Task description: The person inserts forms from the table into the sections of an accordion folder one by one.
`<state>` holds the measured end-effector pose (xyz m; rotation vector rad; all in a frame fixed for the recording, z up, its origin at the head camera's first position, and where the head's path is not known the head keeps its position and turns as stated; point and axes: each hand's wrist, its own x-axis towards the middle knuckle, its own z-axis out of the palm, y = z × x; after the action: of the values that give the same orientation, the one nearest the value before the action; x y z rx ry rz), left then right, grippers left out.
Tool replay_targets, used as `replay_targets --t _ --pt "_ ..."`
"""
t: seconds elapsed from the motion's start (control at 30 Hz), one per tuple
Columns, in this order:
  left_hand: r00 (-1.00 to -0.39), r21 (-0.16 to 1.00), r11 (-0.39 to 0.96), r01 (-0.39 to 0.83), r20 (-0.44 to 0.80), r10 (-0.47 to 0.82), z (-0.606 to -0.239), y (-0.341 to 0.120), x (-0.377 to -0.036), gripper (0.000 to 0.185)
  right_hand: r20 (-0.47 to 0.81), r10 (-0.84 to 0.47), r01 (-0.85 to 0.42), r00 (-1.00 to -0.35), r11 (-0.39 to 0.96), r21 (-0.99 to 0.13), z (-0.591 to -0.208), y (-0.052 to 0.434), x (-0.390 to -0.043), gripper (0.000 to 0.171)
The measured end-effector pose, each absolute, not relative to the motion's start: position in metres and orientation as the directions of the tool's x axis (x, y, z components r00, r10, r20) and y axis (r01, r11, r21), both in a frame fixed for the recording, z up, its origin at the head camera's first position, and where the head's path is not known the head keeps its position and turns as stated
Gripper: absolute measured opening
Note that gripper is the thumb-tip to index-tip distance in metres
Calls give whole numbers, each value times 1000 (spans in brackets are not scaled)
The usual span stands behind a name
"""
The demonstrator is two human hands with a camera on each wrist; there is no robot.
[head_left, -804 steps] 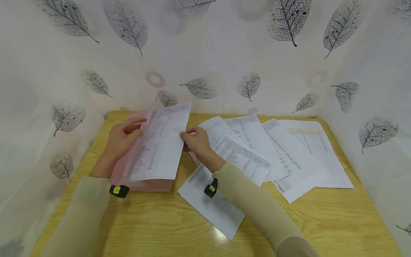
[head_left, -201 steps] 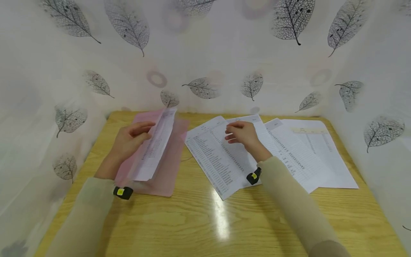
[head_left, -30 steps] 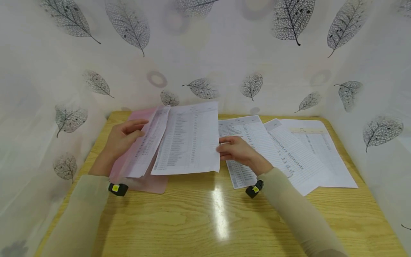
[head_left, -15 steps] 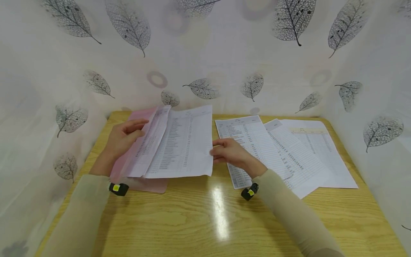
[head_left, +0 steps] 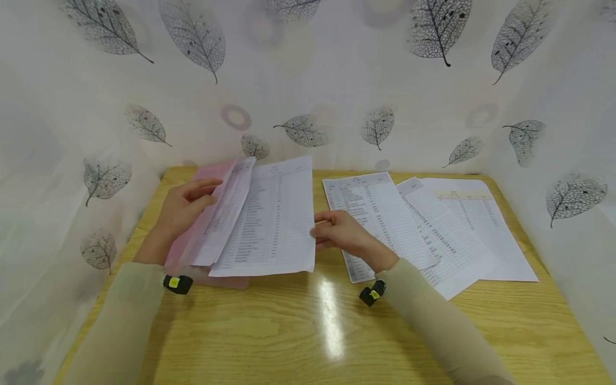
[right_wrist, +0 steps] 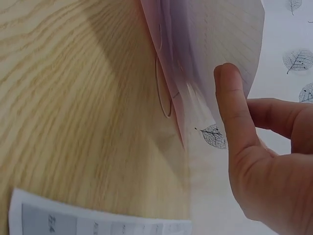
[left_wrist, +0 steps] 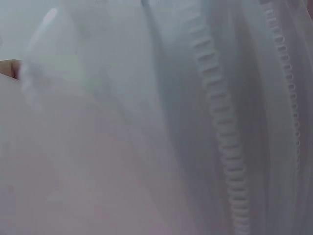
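Two hands work at a pale wooden table (head_left: 269,331) walled in by white, leaf-printed fabric (head_left: 337,80). The right hand (head_left: 339,233) pinches the right edge of a white printed sheet of tabulated text (head_left: 274,219), thumb on one side and fingers on the other, as the right wrist view confirms, where the thumb lies flat against the paper. The left hand (head_left: 185,206) has its fingers curled round the opened upper flap of a translucent pink plastic document folder (head_left: 212,184), which already holds a white printed sheet (head_left: 223,214).

Compared with a second ago, the sheet in the right hand has travelled leftward and lower: its right edge then sat close to the loose papers, and now it has drawn clear of them, while its left edge overlaps the folder's mouth more deeply. The left hand has kept the flap open in the same place throughout. By my reading, the sheet is being slid in beside the one already filed, and the insertion is about half done.

Three more white printed sheets (head_left: 433,224) lie fanned and overlapping on the right half of the table, well apart from the folder. The left wrist view shows only blurred pink plastic and paper.
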<state>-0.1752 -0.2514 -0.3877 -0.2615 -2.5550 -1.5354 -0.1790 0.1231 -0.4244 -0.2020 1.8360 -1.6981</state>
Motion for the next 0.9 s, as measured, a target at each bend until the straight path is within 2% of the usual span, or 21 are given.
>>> replay_targets --t 0.5,0.7,0.9 --pt "-966 856 447 258 240 97 -391 -252 -183 36 -340 -496 359 -799 59 -931 -444 81 -177 41" --pt "-962 863 426 271 253 99 -392 -253 -186 36 -361 -500 385 -787 58 -921 -445 63 -178 40" --pt "-972 874 425 235 220 85 -390 -253 -184 37 -365 -520 396 -772 56 -917 -447 45 -181 35"
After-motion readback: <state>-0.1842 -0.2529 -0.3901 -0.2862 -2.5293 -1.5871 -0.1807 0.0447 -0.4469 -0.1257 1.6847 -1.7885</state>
